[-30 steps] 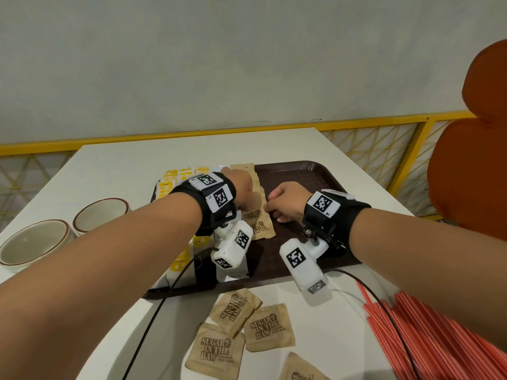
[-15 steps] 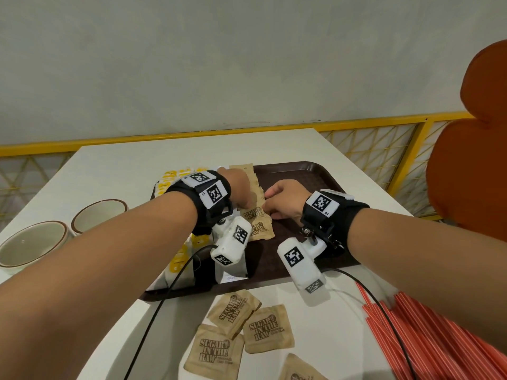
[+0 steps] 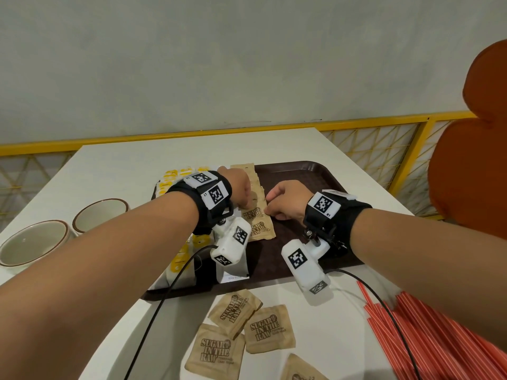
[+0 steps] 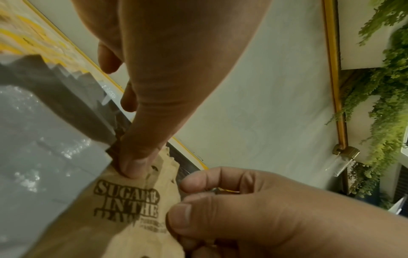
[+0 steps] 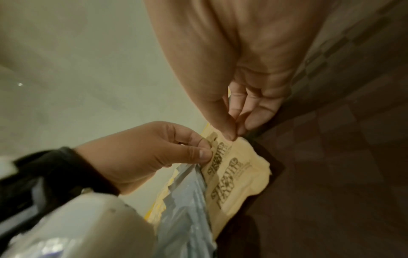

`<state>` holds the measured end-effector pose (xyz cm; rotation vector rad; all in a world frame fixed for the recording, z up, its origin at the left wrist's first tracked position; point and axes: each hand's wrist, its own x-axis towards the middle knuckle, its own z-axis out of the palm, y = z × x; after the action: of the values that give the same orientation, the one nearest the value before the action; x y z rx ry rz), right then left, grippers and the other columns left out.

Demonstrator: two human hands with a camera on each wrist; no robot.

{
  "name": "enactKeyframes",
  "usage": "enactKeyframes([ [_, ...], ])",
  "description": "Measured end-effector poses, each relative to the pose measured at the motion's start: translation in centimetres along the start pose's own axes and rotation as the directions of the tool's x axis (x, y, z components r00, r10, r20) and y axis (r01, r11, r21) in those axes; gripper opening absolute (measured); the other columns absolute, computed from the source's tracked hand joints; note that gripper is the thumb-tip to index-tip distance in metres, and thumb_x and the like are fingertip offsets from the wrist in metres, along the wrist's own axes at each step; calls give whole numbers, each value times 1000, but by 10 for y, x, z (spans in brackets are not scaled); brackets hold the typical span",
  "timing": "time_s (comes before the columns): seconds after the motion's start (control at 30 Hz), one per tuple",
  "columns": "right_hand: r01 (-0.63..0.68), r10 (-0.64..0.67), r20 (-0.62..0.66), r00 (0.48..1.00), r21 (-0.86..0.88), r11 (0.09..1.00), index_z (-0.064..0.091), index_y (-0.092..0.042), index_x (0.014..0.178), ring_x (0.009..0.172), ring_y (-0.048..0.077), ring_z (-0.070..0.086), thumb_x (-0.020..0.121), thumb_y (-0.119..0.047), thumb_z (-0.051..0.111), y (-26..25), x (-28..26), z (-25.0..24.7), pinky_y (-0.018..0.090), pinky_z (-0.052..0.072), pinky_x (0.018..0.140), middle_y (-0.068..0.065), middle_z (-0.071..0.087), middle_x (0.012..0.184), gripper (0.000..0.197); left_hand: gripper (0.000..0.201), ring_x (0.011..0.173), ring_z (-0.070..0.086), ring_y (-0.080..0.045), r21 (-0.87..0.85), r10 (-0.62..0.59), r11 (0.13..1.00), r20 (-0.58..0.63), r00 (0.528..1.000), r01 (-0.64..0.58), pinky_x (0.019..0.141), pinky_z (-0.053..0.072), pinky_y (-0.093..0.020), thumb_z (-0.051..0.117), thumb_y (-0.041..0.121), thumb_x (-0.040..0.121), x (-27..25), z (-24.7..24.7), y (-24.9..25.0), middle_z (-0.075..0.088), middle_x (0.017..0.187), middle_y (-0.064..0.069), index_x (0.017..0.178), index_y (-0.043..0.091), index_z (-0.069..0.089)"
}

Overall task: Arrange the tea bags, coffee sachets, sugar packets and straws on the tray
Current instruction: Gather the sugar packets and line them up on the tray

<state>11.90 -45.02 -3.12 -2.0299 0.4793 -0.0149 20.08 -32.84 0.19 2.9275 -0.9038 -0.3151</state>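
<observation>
Both hands met at mid-frame over the brown tray (image 3: 301, 171). The left hand (image 3: 238, 187) pinched the top edge of a brown sugar packet (image 3: 253, 213) in the overlapping row on the tray, and the right hand (image 3: 285, 198) pinched that packet's right edge. Loose sugar packets (image 3: 247, 330) lay on the tabletop (image 3: 123, 165) at lower centre, red straws (image 3: 439, 338) at lower right, and yellow sachets (image 3: 178, 176) on the tray's left.
</observation>
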Motion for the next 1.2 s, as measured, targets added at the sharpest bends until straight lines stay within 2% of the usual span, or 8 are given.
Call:
enactKeyframes([
  [0.13,43,-39,35,999,-111,993,54,-15,73,58,12,57,79,-3,73,-4,-7,-3,26,53,60,6,60,69,23,24,113,54,-19,68,-9,998,-41,999,12,77,36,-26,68,30,86,-1,1,5,66,112,3,108,19,70],
  [0.3,-22,50,196,979,-142,990,48,-12,75,56,15,60,80,0,74,-7,-20,-5,27,55,59,9,61,66,29,24,111,55,-19,69,-21,997,-32,999,23,76,36,-26,69,31,85,0,0,6,68,111,3,105,18,71],
  [0.43,-57,71,161,984,-95,994,47,-12,76,63,24,62,79,9,71,-9,-20,-7,33,56,69,11,58,71,31,25,108,55,-19,72,-31,997,-17,999,32,75,34,-25,61,24,92,3,1,4,65,117,-3,114,13,66],
  [0.53,-80,84,121,989,-39,996,49,-10,78,75,30,62,79,10,70,-10,-18,-8,40,56,78,12,57,73,29,23,112,54,-24,57,-29,998,-18,999,30,78,38,-27,60,23,92,5,2,2,65,116,-5,112,12,67],
  [0.67,-90,87,95,992,26,996,52,-9,80,69,25,63,77,11,71,-8,-15,-8,37,58,74,13,58,77,28,21,113,52,-25,54,-12,998,-21,1000,13,78,39,-28,62,23,91,6,3,-1,65,114,-5,109,14,69],
  [0.9,-65,66,89,994,-12,998,52,-11,78,68,24,62,77,11,70,-12,-15,-3,39,58,77,10,58,75,28,22,115,49,-24,46,6,999,-5,1000,-6,80,40,-29,63,25,91,8,2,-2,62,117,-3,111,17,68],
  [1.03,-55,57,70,996,-30,998,52,-12,77,63,23,60,78,11,69,-15,-13,-2,42,57,80,9,57,73,29,19,104,51,-21,89,33,995,30,999,-36,77,39,-26,62,23,91,10,-1,-2,65,115,-2,107,17,70],
  [1.2,-9,11,34,999,-79,997,54,-15,79,74,26,64,75,8,73,-14,-12,-1,43,59,81,7,59,76,30,19,110,51,-18,121,60,991,41,997,-64,80,36,-24,65,27,89,8,-4,1,62,111,4,107,23,69],
])
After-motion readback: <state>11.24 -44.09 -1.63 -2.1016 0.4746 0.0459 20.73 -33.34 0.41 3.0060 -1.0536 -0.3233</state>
